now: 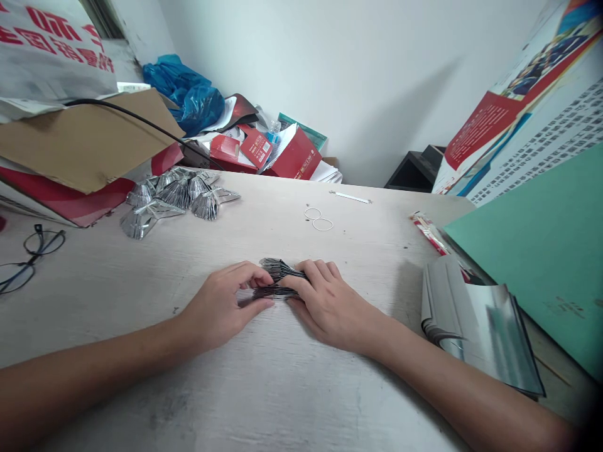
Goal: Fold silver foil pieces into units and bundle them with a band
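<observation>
lying flat mid-table (pixel 282 389), between both hands: pleated foil piece (pixel 277 276), long axis running left to right, forked end opening leftward. pinched at that end by left hand (pixel 219 307), thumb against curled fingertips. held down at the right end by right hand (pixel 330 304), fingers pressed close together.
</observation>
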Action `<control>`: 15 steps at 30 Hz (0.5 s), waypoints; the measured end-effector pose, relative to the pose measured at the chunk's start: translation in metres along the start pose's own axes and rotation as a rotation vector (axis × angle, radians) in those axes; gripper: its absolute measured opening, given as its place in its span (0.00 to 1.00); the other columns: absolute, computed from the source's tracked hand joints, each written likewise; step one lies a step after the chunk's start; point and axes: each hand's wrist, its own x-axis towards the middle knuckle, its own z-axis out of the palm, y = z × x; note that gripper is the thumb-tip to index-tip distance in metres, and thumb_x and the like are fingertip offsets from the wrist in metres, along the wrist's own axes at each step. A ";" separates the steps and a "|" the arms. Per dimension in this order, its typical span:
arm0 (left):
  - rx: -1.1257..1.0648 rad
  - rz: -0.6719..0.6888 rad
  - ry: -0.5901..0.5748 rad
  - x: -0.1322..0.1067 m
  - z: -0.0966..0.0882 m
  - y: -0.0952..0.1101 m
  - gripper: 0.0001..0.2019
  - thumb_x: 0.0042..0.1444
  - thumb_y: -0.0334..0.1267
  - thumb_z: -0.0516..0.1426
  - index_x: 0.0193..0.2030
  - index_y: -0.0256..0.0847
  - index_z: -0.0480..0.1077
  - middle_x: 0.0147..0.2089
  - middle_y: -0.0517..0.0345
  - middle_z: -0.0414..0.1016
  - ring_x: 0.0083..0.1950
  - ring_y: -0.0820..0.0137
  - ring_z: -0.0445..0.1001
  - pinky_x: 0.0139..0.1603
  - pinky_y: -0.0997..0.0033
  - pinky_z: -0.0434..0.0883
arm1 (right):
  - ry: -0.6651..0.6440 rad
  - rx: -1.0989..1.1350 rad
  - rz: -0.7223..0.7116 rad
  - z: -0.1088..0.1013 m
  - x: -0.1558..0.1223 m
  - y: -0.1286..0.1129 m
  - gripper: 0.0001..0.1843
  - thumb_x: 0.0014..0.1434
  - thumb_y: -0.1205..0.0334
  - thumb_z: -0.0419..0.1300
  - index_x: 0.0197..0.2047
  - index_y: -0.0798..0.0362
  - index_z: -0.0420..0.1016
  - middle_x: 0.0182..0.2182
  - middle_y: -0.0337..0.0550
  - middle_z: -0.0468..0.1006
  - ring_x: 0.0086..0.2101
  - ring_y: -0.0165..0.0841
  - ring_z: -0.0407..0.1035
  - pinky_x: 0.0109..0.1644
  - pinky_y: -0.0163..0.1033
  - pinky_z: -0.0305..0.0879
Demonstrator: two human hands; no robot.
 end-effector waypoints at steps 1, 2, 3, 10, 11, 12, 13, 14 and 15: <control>-0.010 0.010 -0.011 0.000 0.000 -0.001 0.10 0.56 0.33 0.66 0.43 0.44 0.72 0.39 0.65 0.76 0.39 0.72 0.74 0.41 0.72 0.71 | 0.019 0.016 -0.004 0.001 0.000 0.000 0.21 0.71 0.56 0.46 0.65 0.47 0.58 0.50 0.49 0.67 0.45 0.36 0.59 0.51 0.43 0.57; -0.013 0.027 -0.021 0.000 0.000 -0.002 0.09 0.57 0.32 0.66 0.43 0.44 0.72 0.38 0.65 0.76 0.39 0.72 0.74 0.41 0.71 0.71 | 0.034 0.028 -0.006 0.002 0.000 0.001 0.22 0.71 0.56 0.46 0.66 0.49 0.56 0.50 0.49 0.68 0.46 0.36 0.60 0.52 0.44 0.58; -0.003 0.056 -0.030 0.000 0.000 -0.004 0.08 0.58 0.32 0.65 0.43 0.43 0.72 0.39 0.64 0.76 0.40 0.72 0.74 0.42 0.70 0.71 | 0.043 0.036 -0.006 0.002 0.000 0.001 0.23 0.71 0.57 0.46 0.67 0.51 0.54 0.51 0.50 0.68 0.47 0.36 0.60 0.52 0.44 0.59; 0.206 0.290 0.064 -0.004 0.002 -0.008 0.06 0.60 0.34 0.65 0.41 0.42 0.72 0.39 0.61 0.77 0.40 0.67 0.75 0.45 0.61 0.67 | 0.003 0.015 0.043 0.001 0.003 -0.001 0.28 0.71 0.53 0.45 0.70 0.56 0.52 0.54 0.52 0.70 0.47 0.37 0.62 0.52 0.46 0.61; 0.212 0.284 0.092 -0.005 0.003 -0.007 0.06 0.60 0.34 0.65 0.41 0.42 0.73 0.39 0.60 0.76 0.40 0.67 0.74 0.44 0.61 0.68 | -0.003 0.010 0.044 0.001 0.003 -0.002 0.28 0.71 0.53 0.45 0.70 0.56 0.52 0.54 0.52 0.70 0.47 0.37 0.62 0.52 0.46 0.61; 0.209 0.275 0.114 -0.006 0.003 -0.007 0.06 0.59 0.33 0.65 0.41 0.41 0.73 0.40 0.59 0.75 0.41 0.67 0.74 0.44 0.62 0.69 | -0.005 0.006 0.046 0.001 0.003 -0.002 0.28 0.71 0.53 0.45 0.70 0.56 0.52 0.54 0.53 0.70 0.48 0.38 0.62 0.52 0.46 0.61; 0.198 0.266 0.125 -0.008 0.004 -0.006 0.05 0.59 0.33 0.65 0.41 0.41 0.74 0.41 0.58 0.74 0.41 0.68 0.74 0.44 0.64 0.70 | -0.003 0.002 0.047 0.001 0.003 -0.002 0.29 0.71 0.53 0.45 0.70 0.56 0.52 0.54 0.53 0.70 0.48 0.38 0.62 0.52 0.46 0.61; 0.185 0.258 0.131 -0.009 0.005 -0.005 0.05 0.59 0.32 0.65 0.42 0.41 0.75 0.43 0.57 0.73 0.42 0.69 0.74 0.44 0.66 0.71 | -0.001 0.001 0.046 0.001 0.003 -0.002 0.29 0.71 0.53 0.45 0.71 0.56 0.52 0.55 0.53 0.70 0.48 0.38 0.62 0.52 0.46 0.61; 0.172 0.252 0.137 -0.010 0.005 -0.005 0.05 0.60 0.32 0.64 0.42 0.42 0.75 0.45 0.56 0.72 0.42 0.70 0.74 0.44 0.67 0.72 | 0.000 0.002 0.044 0.001 0.003 -0.002 0.29 0.71 0.53 0.45 0.71 0.56 0.52 0.55 0.53 0.70 0.49 0.38 0.62 0.52 0.46 0.61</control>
